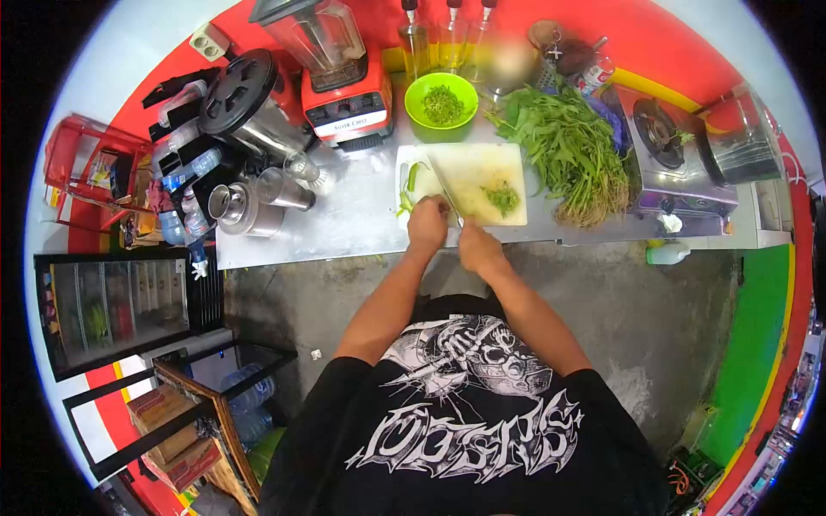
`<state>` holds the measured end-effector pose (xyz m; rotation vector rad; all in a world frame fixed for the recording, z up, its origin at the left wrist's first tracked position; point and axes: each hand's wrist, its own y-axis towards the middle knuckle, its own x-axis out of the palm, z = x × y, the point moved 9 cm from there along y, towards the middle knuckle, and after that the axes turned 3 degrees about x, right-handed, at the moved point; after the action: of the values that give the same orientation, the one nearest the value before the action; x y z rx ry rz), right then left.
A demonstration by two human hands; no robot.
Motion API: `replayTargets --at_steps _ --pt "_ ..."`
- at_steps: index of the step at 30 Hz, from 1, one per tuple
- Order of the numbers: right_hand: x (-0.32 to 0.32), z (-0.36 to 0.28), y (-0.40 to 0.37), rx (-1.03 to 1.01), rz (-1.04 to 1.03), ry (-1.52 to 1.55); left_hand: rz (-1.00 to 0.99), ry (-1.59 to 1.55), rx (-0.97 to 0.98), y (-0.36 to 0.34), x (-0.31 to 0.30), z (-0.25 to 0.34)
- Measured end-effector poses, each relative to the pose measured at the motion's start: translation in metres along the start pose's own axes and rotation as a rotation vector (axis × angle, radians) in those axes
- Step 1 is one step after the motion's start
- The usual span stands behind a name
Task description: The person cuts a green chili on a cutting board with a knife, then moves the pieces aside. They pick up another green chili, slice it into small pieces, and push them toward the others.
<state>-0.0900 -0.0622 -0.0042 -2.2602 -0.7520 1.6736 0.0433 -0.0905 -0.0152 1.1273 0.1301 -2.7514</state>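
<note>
Stems (411,185) of greens lie at nine o'clock on the cutting board (469,163), pinned under the left hand (428,222), grip curled down on them. Right hand (478,247) wraps the knife (446,185). They look light, limp, slippery: bunch them near the cut.

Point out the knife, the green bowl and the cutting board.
knife (446,185): head view, on the middle of the blade.
green bowl (440,131): head view, on the near outer wall.
cutting board (482,163): head view, on a bare patch near its far edge.
</note>
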Motion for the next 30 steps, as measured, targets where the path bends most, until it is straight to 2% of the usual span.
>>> replayTargets --at_steps 2,7,13,17,18,21,22,23,27,30 --pt "0.003 0.004 -0.006 0.103 -0.072 0.063 0.025 0.065 -0.015 -0.003 -0.005 0.004" --pt "-0.007 -0.002 0.005 0.043 -0.046 0.054 0.015 0.067 0.007 -0.005 -0.009 0.009" --pt "0.000 0.000 -0.002 0.089 -0.074 0.030 0.091 0.045 0.097 -0.009 -0.012 0.014" --pt "0.001 0.003 0.013 -0.016 0.009 0.092 0.005 0.119 0.036 -0.011 -0.009 0.015" --pt "0.001 0.002 0.012 0.019 -0.057 0.071 0.005 0.121 0.040 -0.013 -0.010 0.015" --pt "-0.002 0.001 -0.005 0.065 0.007 0.113 0.053 0.106 0.120 -0.017 -0.012 0.019" --pt "0.003 -0.001 -0.006 0.088 -0.091 0.014 0.110 0.094 0.151 -0.019 -0.013 0.019" --pt "0.003 -0.002 -0.004 0.090 -0.091 0.012 0.163 0.082 0.180 -0.021 -0.013 0.019" --pt "0.004 -0.003 0.009 0.025 -0.019 0.027 0.073 0.086 0.138 -0.019 -0.010 0.018" --pt "-0.005 -0.009 -0.004 0.024 -0.061 0.034 0.096 0.147 0.208 -0.023 -0.012 0.023"
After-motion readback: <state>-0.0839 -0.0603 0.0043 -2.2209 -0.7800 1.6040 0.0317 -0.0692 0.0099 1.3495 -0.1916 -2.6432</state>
